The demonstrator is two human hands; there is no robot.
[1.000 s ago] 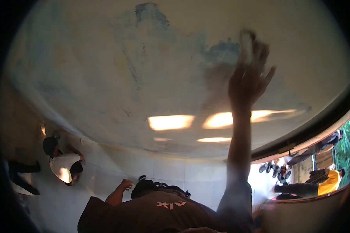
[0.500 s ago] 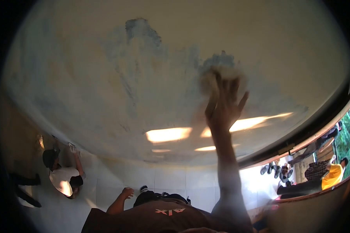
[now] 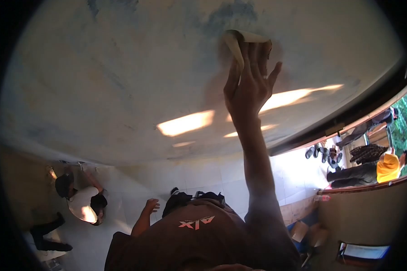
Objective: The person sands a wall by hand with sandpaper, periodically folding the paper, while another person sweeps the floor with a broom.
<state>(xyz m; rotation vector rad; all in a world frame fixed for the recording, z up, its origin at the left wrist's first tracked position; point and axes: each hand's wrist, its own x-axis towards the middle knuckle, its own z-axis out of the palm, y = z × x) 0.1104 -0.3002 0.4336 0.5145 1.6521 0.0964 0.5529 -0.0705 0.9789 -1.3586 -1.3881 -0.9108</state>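
Observation:
My right hand (image 3: 251, 83) lies raised against a pale wall (image 3: 135, 67) with worn blue patches. Its fingers press a folded, stiff, cream-coloured sheet, which looks like sandpaper (image 3: 234, 47), onto the surface; the thumb sticks out to the side. One edge of the sheet curls up beside and above the fingers. A dark blue patch (image 3: 233, 16) shows just above it. Low beside my body hangs my left hand (image 3: 152, 206), its fingers loosely bent and holding nothing that I can see.
At the left, a person in a cap and white shirt (image 3: 81, 205) reaches toward the wall. Another person's dark-trousered legs (image 3: 49, 232) show below. Through an opening at the right are a person in yellow (image 3: 388, 168) and several shoes (image 3: 324, 154). Boxes (image 3: 299, 231) stand at lower right.
The view has tilted, so the wall patches sit higher in the picture. My right hand has moved slightly away from the dark blue patch, with the sheet now sharper and its curled edge visible.

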